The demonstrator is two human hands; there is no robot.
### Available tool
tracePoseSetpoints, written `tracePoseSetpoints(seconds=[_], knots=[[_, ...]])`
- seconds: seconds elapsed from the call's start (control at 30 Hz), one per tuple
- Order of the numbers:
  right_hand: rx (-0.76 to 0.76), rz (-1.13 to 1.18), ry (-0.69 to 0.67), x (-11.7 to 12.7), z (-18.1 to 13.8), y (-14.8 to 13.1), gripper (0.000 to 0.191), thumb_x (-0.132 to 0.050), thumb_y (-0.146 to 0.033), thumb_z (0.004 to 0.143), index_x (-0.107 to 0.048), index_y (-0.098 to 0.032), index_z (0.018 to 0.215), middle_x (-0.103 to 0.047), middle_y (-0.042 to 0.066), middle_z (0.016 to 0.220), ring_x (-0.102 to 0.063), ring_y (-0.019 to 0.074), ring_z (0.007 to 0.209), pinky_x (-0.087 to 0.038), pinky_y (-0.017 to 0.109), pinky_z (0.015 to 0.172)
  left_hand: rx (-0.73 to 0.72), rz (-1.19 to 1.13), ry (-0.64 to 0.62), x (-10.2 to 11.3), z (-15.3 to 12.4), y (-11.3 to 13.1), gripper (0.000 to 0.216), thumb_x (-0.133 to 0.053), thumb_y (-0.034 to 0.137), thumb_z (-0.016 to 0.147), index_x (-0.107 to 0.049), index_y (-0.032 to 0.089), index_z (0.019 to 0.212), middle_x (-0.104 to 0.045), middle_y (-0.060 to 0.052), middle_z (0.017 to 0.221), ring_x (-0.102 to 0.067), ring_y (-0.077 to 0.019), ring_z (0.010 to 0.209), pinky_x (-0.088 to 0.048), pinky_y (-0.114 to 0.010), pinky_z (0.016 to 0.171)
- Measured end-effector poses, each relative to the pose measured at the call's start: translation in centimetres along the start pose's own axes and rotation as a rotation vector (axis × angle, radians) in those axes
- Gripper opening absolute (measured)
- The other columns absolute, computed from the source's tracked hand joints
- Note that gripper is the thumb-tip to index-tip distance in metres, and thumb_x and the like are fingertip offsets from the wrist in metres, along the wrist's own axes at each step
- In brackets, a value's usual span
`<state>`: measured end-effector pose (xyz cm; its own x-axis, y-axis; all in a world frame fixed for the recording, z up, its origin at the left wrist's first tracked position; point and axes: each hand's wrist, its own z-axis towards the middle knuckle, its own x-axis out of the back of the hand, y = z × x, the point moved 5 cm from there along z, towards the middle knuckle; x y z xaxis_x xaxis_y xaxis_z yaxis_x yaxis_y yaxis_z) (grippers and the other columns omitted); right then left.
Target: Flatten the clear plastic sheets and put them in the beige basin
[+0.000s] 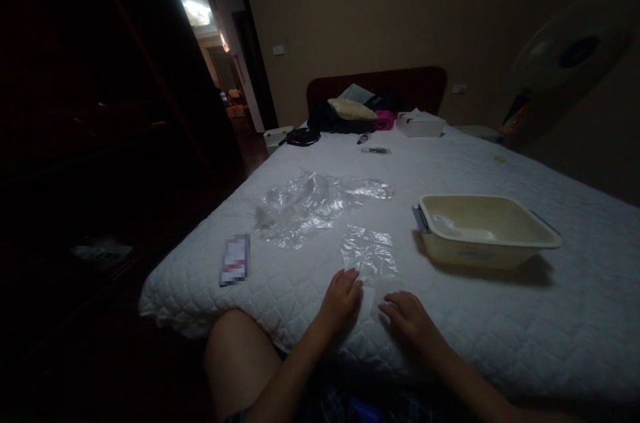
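Observation:
My left hand [342, 300] and my right hand [407, 318] rest side by side on the near edge of a white quilted bed [450, 163]. Both lie palm down with the fingers loosely curled on the near end of a small clear plastic bag [369, 253]. The room is dim, so I cannot make out whether the fingertips pinch the plastic. A larger crumpled clear plastic sheet [310, 204] lies farther out to the left. A cream plastic basin [484, 228] stands to the right of the bag.
A small flat packet [235, 260] lies at the bed's left edge. Pens, a white box [420, 123], a black bag [301, 136] and clothes crowd the headboard end. A standing fan [570, 60] is at the far right. My bare knee [240, 356] is below left.

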<state>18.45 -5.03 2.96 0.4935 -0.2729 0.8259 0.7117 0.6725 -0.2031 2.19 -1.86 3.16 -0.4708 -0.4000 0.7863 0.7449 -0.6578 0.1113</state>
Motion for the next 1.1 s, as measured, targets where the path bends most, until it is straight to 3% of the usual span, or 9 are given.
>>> tracePoseSetpoints(seconds=[0.2, 0.4, 0.6, 0.8, 1.1], knots=[[0.079, -0.113, 0.025, -1.0, -0.3, 0.1, 0.031, -0.04, -0.012, 0.083, -0.057, -0.026, 0.105, -0.063, 0.008, 0.098, -0.057, 0.0202, 0.092, -0.044, 0.043, 0.084, -0.035, -0.035, -0.017, -1.4, 1.1, 1.4, 0.027, -0.041, 0.012, 0.082, -0.051, 0.016, 0.107, -0.058, -0.008, 0.109, -0.047, -0.0211, 0.111, -0.036, -0.043, 0.097], [0.131, -0.099, 0.198, 0.2, 0.0, -0.9, 0.026, -0.041, -0.01, 0.081, -0.057, -0.019, 0.099, -0.063, 0.008, 0.089, -0.057, 0.0175, 0.085, -0.043, 0.042, 0.083, -0.066, -0.079, -0.05, -1.8, 1.1, 1.5, 0.031, -0.041, 0.014, 0.082, -0.049, 0.014, 0.113, -0.058, -0.009, 0.109, -0.048, -0.0202, 0.109, -0.039, -0.041, 0.095], [0.103, 0.002, 0.164, 1.7, 0.9, -0.8, 0.028, -0.042, -0.01, 0.077, -0.056, -0.02, 0.1, -0.063, 0.007, 0.091, -0.057, 0.0179, 0.087, -0.042, 0.041, 0.084, -0.076, -0.054, -0.048, -1.9, 0.9, 1.5, 0.025, -0.04, 0.015, 0.084, -0.053, 0.016, 0.105, -0.059, -0.008, 0.107, -0.048, -0.0197, 0.109, -0.037, -0.042, 0.096], [-0.018, 0.084, 0.168, 2.3, 2.8, 1.3, 0.026, -0.041, -0.012, 0.077, -0.056, -0.02, 0.097, -0.064, 0.007, 0.088, -0.058, 0.0192, 0.085, -0.042, 0.041, 0.084, -0.083, -0.037, -0.074, -2.0, 1.0, 1.5, 0.022, -0.041, 0.014, 0.084, -0.055, 0.016, 0.101, -0.058, -0.007, 0.109, -0.047, -0.0195, 0.11, -0.034, -0.041, 0.097], [-0.334, 0.387, 0.013, 0.5, 6.9, 5.0, 0.024, -0.044, -0.027, 0.079, -0.059, -0.019, 0.096, -0.065, 0.007, 0.091, -0.061, 0.0194, 0.084, -0.047, 0.034, 0.077, -0.089, 0.014, -0.07, -2.0, 1.1, 1.6, 0.02, -0.043, 0.014, 0.083, -0.055, 0.016, 0.099, -0.058, -0.007, 0.107, -0.046, -0.0189, 0.11, -0.032, -0.04, 0.097]])
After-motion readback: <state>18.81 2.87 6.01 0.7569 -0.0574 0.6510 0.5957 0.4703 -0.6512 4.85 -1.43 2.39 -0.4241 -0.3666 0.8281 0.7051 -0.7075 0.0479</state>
